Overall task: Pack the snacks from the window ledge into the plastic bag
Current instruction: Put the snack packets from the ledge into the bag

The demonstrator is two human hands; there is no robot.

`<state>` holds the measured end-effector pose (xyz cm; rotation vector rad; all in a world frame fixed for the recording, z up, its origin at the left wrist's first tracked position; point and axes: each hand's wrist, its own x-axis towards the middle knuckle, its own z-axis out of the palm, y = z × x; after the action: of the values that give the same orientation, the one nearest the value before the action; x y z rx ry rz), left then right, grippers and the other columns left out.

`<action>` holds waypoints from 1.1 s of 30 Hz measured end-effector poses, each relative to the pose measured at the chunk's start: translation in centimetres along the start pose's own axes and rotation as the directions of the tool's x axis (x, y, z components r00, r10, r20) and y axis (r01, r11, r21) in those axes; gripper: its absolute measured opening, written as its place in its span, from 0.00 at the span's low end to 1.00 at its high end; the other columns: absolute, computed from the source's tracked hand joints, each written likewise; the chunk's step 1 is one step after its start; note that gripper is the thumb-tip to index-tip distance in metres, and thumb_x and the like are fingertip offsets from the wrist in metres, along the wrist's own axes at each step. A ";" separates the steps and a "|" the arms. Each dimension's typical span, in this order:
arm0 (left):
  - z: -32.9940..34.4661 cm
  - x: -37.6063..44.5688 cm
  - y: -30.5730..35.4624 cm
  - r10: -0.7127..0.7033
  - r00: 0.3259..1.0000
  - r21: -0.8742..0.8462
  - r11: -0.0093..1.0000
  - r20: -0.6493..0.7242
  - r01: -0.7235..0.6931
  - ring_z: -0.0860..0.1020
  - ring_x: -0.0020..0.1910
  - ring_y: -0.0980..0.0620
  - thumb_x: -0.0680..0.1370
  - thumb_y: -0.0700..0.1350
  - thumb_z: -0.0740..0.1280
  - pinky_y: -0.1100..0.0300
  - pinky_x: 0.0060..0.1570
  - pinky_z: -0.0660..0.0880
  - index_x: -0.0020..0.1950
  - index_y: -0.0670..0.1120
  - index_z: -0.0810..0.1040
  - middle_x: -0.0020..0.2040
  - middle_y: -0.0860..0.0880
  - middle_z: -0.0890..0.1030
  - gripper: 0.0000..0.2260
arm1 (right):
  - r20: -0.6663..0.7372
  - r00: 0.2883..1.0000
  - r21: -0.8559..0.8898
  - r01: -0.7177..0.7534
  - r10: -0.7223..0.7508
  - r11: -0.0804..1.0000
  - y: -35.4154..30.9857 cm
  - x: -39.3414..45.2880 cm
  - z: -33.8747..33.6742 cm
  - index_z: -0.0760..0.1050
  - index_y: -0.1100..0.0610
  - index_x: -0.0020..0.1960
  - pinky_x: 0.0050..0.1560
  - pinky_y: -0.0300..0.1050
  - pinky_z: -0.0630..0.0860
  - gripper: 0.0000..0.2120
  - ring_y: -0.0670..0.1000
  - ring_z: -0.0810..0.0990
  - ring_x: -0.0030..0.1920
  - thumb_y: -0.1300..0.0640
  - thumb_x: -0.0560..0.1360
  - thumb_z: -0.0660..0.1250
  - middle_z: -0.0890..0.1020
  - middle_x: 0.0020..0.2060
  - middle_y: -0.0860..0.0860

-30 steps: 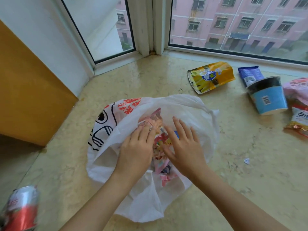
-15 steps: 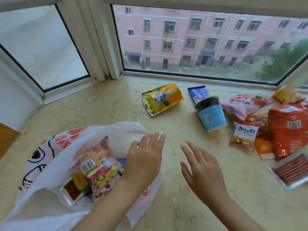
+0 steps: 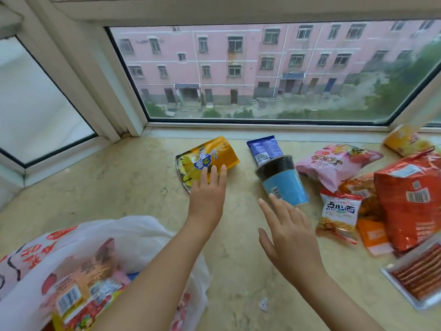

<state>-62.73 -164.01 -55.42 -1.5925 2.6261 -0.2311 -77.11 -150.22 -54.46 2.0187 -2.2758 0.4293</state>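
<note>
A white plastic bag (image 3: 140, 232) with red print lies at the lower left, several snack packets (image 3: 81, 290) inside it. My left hand (image 3: 207, 194) stretches forward with straight fingers, its tips over the near edge of a yellow snack pouch (image 3: 214, 155). My right hand (image 3: 286, 232) is open, fingers spread, just short of a blue cup with a black lid (image 3: 284, 182) lying on its side. Neither hand holds anything.
A dark blue packet (image 3: 262, 148) lies behind the cup. At the right are a pink bag (image 3: 334, 163), a noodle packet (image 3: 338, 213), a large red bag (image 3: 410, 206), a sausage tray (image 3: 420, 275) and a yellow pack (image 3: 405, 139). The window frame (image 3: 238, 127) borders the marble ledge (image 3: 133, 177).
Both hands have left the plastic bag and moved forward, the left to the yellow pouch, the right toward the blue cup. The view has swung up and to the right.
</note>
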 end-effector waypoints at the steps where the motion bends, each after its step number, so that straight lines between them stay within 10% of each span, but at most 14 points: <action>1: 0.2 1.0 0.1 0.010 1.000 0.010 1.000 0.013 -0.011 0.63 0.73 0.39 0.75 0.43 0.66 0.48 0.61 0.70 0.78 0.42 0.48 0.76 0.40 0.61 0.37 | -0.005 1.000 -0.003 -0.001 0.001 1.000 0.3 0.7 0.2 0.73 0.57 0.67 0.57 0.58 0.76 0.26 0.59 0.77 0.61 0.50 0.71 0.58 0.76 0.64 0.58; 8: 2.2 7.5 1.1 -0.011 0.997 0.060 0.998 0.071 0.007 0.50 0.75 0.31 0.80 0.40 0.59 0.39 0.66 0.62 0.77 0.44 0.36 0.77 0.35 0.48 0.36 | -0.075 0.997 -0.107 -0.009 0.001 0.994 2.2 5.5 2.3 0.71 0.56 0.69 0.62 0.63 0.71 0.34 0.62 0.73 0.66 0.57 0.63 0.72 0.71 0.69 0.61; 15: 4.2 10.3 1.2 -0.091 0.995 -0.042 0.995 0.049 0.093 0.66 0.69 0.31 0.76 0.42 0.41 0.38 0.55 0.73 0.77 0.48 0.39 0.74 0.36 0.62 0.28 | -0.050 0.998 -0.173 -0.045 0.036 0.984 3.5 8.6 4.1 0.69 0.55 0.70 0.62 0.68 0.68 0.38 0.65 0.68 0.69 0.59 0.61 0.75 0.67 0.71 0.62; 19: 5.4 11.4 0.5 -0.045 0.999 -0.117 0.992 -0.004 0.044 0.81 0.53 0.36 0.76 0.40 0.47 0.40 0.39 0.79 0.74 0.50 0.56 0.60 0.40 0.79 0.25 | -0.020 0.995 -0.179 -0.100 0.098 0.979 3.9 9.6 4.2 0.64 0.54 0.70 0.55 0.70 0.71 0.42 0.68 0.66 0.69 0.59 0.60 0.77 0.65 0.72 0.61; 33: 3.1 8.5 -1.2 0.142 0.955 -0.089 0.981 -0.261 -0.170 0.82 0.46 0.43 0.69 0.33 0.70 0.51 0.30 0.79 0.73 0.50 0.60 0.56 0.43 0.80 0.36 | 0.074 0.986 -0.172 -0.132 0.147 0.976 3.5 9.8 3.8 0.65 0.51 0.63 0.37 0.63 0.77 0.46 0.72 0.69 0.61 0.57 0.49 0.83 0.66 0.68 0.58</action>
<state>-65.24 -172.35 -58.03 -1.4622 2.9924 -0.3048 -81.38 -160.30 -56.37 1.8402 -2.4233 0.1558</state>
